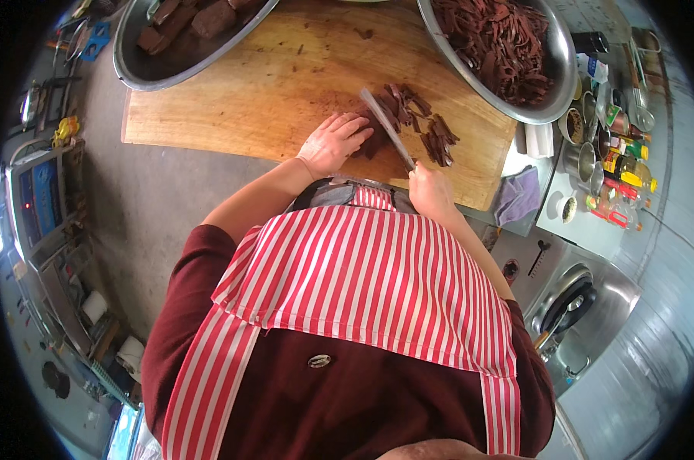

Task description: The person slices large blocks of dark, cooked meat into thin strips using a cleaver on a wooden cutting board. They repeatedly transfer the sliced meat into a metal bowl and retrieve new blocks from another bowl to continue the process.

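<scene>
My right hand point(430, 187) is closed around the handle of a knife point(388, 127), whose blade points up and to the left over a wooden board point(232, 109). Beside the blade, my left hand point(335, 141) lies with its fingers on a dark reddish-brown block point(371, 144), partly hidden by the fingers; it looks like coagulated blood, though I cannot be sure. Cut strips point(439, 141) of the same stuff lie right of the blade, with more near its tip. Brown crumbs dust the wood above my left hand.
A metal basin point(194, 72) with large brown blocks stands at the upper left. Another metal basin point(562, 69) holds a heap of strips at the upper right. Past the board's right edge are a purple cloth point(518, 195), bottles point(629, 169), metal pots and a sink with a pan.
</scene>
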